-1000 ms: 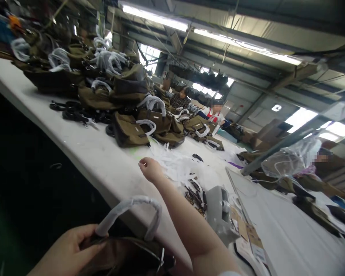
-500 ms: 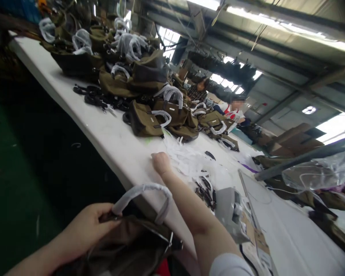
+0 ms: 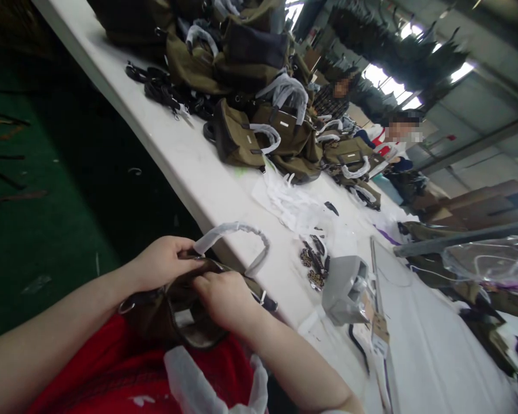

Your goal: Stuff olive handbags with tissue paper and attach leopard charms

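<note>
An olive-brown handbag [image 3: 151,319] is held at the near table edge, its top open and a pale lining patch showing inside. My left hand [image 3: 166,261] grips its far rim, beside the base of a handle wrapped in white film [image 3: 235,227]. My right hand [image 3: 227,296] is at the bag's mouth with its fingers curled; the fingertips are partly hidden, and what they pinch cannot be made out. The bag's second wrapped handle [image 3: 190,379] hangs toward me over red cloth.
Olive handbags [image 3: 237,135] are heaped on the white table [image 3: 164,144]. Black straps [image 3: 168,95] lie near its edge. White strips [image 3: 293,201], small dark and leopard-patterned pieces [image 3: 315,264] and a grey box [image 3: 345,287] lie to the right. Two people [image 3: 392,141] are at the far side.
My right hand has come back from the tabletop to the bag's mouth. The bag is now tilted open toward me, and the view has turned downward.
</note>
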{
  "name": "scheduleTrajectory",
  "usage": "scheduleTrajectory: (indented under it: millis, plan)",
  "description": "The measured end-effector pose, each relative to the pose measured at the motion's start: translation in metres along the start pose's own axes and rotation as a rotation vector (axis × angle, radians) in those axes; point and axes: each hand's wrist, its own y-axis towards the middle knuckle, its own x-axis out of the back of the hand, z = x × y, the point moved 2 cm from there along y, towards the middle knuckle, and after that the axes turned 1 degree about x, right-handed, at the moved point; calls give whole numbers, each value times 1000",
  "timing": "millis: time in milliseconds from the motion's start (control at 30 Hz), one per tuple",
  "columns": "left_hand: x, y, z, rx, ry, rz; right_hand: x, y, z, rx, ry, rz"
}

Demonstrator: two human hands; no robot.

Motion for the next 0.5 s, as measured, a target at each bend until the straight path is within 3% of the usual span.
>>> scheduleTrajectory:
  millis: [100,200,267,400,500]
  plan:
    - [-2,-6,-2,-15,51,-2,-13,14,0,-25,-37,49]
    - [-1,-10,-2,15,59,4,-10,4,0,-136,115,-109]
    - [0,-11,-1,49,18,21,-9,-11,-3,-288,239,-199]
    - [-7,-13,2,112,-74,94,-31,-36,-9,-505,337,-84]
    - [-17,-17,3,135,-53,160,-50,-39,-14,-557,448,-140]
